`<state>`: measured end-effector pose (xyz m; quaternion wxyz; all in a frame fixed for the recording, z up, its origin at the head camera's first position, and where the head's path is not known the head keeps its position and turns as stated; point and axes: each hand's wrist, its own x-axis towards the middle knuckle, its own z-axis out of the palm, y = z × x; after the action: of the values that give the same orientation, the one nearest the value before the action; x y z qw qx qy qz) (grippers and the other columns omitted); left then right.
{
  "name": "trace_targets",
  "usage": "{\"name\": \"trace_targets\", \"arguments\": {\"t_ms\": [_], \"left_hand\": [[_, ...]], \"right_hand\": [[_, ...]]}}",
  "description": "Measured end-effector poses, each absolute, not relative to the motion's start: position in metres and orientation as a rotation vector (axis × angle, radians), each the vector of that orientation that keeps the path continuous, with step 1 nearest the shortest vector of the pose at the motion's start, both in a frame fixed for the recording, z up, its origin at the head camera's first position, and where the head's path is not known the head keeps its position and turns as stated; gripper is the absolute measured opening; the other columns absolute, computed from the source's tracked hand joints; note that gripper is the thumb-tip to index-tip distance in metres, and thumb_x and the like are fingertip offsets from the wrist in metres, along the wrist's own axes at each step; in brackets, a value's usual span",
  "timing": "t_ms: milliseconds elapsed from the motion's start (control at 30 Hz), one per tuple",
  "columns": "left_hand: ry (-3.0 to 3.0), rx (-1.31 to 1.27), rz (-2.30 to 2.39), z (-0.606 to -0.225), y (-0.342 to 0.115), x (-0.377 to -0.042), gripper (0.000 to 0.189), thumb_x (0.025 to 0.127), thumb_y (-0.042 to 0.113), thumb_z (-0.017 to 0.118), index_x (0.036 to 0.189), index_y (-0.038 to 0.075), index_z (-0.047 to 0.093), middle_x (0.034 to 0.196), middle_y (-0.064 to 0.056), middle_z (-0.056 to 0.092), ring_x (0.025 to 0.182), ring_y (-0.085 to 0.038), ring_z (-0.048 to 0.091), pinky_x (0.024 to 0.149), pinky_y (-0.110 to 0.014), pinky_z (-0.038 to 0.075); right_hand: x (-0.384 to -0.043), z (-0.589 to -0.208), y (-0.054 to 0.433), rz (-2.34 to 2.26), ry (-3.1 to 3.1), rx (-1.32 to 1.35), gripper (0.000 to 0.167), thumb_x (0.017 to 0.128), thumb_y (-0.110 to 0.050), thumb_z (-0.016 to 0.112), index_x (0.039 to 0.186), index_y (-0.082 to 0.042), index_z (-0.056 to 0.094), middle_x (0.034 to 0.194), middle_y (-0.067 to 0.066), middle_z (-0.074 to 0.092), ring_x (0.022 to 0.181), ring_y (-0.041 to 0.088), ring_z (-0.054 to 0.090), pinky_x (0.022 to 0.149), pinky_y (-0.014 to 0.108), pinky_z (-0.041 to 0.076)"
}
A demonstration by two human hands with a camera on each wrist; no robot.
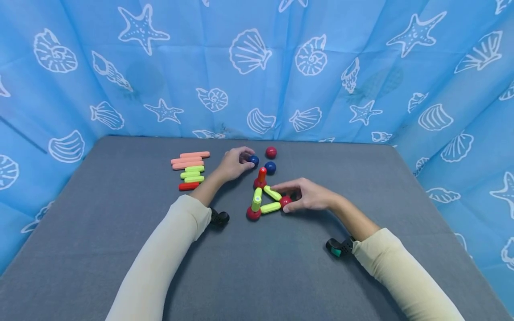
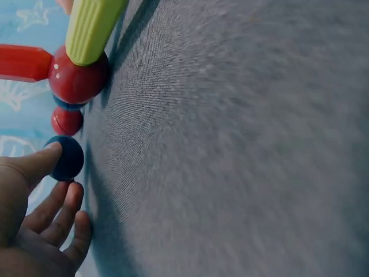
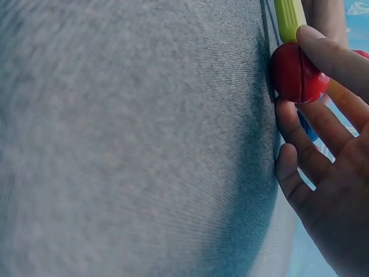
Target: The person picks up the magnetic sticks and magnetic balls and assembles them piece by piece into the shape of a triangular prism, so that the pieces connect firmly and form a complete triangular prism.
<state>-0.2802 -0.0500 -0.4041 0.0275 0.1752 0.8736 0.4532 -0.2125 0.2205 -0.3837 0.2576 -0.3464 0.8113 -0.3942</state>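
I've got left grip (image 1: pixel 237 163) pinching a blue ball (image 1: pixel 253 161) near the far edge of the desk (image 1: pixel 281 272); right grip (image 1: pixel 312 195) holds the red ball (image 1: pixel 285 202) at the lime-stick triangle's (image 1: pixel 271 207) right corner, farther from that edge.

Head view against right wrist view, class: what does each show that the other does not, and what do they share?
Only the head view: three salmon-pink sticks and a red stick lying to the left.

Only the right wrist view: the line running around the red ball, and the palm side of the right hand.

Both: that hand's thumb on that ball, the attached yellow-green stick, grey tabletop.
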Motion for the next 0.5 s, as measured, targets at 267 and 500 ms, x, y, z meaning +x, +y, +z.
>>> {"name": "trace_targets", "arguments": {"t_ms": [267,500], "left_hand": [[2.516,0.538,1.672,-0.38,-0.062,-0.256,0.056,0.093,0.02,0.071,0.143,0.012,0.047,0.115,-0.012,0.065,0.108,-0.025,0.062,0.091,-0.042,0.053],[2.314,0.718,1.868,-0.36,-0.059,-0.238,0.053,0.093,0.02,0.071,0.142,0.014,0.049,0.12,-0.01,0.066,0.11,-0.022,0.061,0.1,-0.044,0.047]], "right_hand": [[-0.212,-0.385,0.222,-1.083,2.195,-0.954,0.059,0.09,-0.014,0.073,0.144,-0.004,0.051,0.142,0.012,0.055,0.109,0.026,0.053,0.093,0.046,0.046],[-0.211,-0.386,0.221,-1.083,2.204,-0.915,0.06,0.09,-0.014,0.074,0.144,-0.006,0.051,0.143,0.01,0.055,0.11,0.026,0.053,0.093,0.045,0.046]]}}
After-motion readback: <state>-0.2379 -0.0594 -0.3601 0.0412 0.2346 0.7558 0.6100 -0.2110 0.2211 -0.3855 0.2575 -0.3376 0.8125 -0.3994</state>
